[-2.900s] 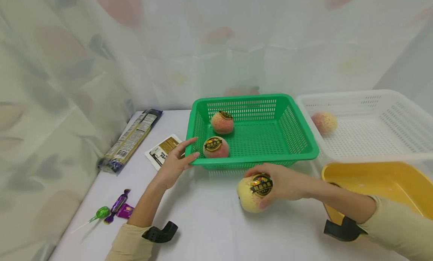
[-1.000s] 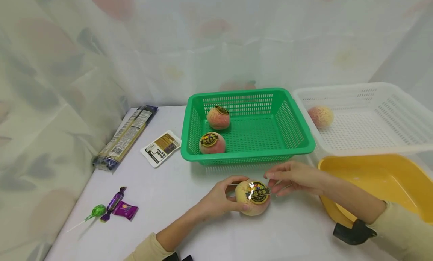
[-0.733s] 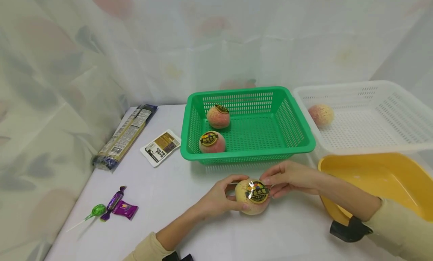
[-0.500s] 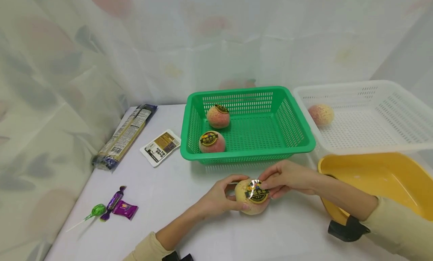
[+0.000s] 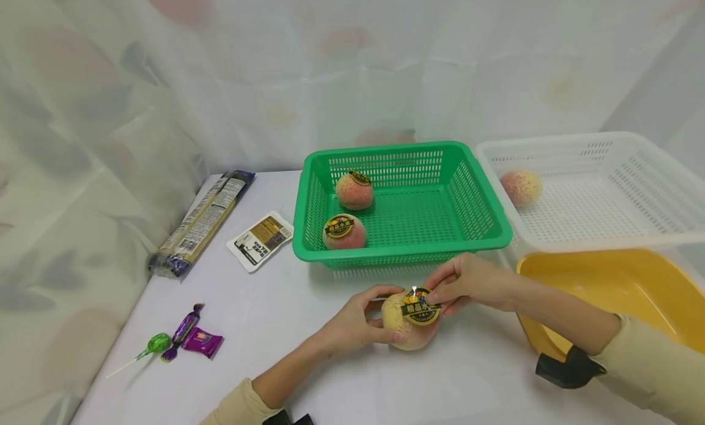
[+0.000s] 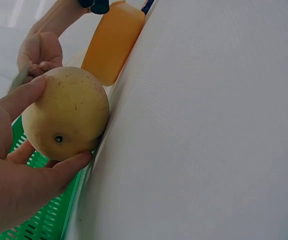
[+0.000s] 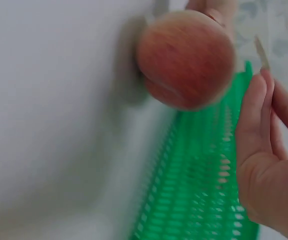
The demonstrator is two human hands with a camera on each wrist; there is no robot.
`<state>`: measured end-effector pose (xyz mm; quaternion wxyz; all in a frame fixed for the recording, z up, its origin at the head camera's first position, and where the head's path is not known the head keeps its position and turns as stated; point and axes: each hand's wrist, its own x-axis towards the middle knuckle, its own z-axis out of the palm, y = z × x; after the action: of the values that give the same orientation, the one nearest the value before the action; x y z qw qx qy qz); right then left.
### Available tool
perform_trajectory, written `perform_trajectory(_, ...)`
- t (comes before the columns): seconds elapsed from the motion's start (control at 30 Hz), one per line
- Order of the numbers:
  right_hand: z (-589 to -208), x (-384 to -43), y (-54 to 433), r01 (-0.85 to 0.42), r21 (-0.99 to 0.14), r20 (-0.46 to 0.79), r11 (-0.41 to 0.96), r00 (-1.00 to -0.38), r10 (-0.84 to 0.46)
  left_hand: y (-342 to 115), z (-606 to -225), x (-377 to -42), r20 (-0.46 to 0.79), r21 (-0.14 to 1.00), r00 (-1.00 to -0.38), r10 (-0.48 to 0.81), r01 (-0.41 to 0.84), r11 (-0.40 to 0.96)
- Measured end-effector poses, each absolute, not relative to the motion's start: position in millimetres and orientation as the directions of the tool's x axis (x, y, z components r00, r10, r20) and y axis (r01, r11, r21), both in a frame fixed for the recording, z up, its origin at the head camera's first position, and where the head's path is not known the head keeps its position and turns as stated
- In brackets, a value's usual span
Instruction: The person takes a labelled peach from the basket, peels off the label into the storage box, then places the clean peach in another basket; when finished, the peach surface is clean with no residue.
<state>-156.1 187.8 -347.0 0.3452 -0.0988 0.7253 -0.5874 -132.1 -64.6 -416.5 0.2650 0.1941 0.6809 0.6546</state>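
A yellow-and-pink peach (image 5: 407,336) sits on the white table, held at its left side by my left hand (image 5: 358,324). The left wrist view shows thumb and fingers curled around the peach (image 6: 69,112). My right hand (image 5: 473,284) pinches a round black-and-gold sticker (image 5: 421,312) by its edge. Seen edge-on in the right wrist view, the sticker (image 7: 261,52) stands up from the pinching fingers, apart from the peach (image 7: 186,60). Two more peaches bearing similar stickers, one farther back (image 5: 354,191) and one nearer (image 5: 344,238), lie in the green basket (image 5: 407,253).
A white basket (image 5: 611,242) holding one peach (image 5: 521,188) without a visible sticker stands at right, behind a yellow bin (image 5: 606,278). On the left lie a long packet (image 5: 204,223), a white pouch (image 5: 261,241), a green lollipop (image 5: 158,343) and two purple wrapped candies (image 5: 201,342).
My left hand has left the green basket and taken hold of the peach. My right hand let go of the peach, pinched the sticker's edge and lifted the sticker off its surface.
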Motion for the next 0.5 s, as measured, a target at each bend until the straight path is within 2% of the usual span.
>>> perform_trajectory(0.3,-308.1,-160.9,239.3,0.194,-0.931,-0.343,0.309,-0.756,-0.557,-63.6,-417.1,-131.1,-0.120,0.992,-0.790,0.601,-0.111,0.052)
perform_trajectory(0.5,-311.2,-162.3,302.0,0.215,-0.925,-0.355,0.313,-0.783,-0.511,-64.6,-418.4,-131.6,-0.123,0.992,-0.793,0.597,-0.083,0.094)
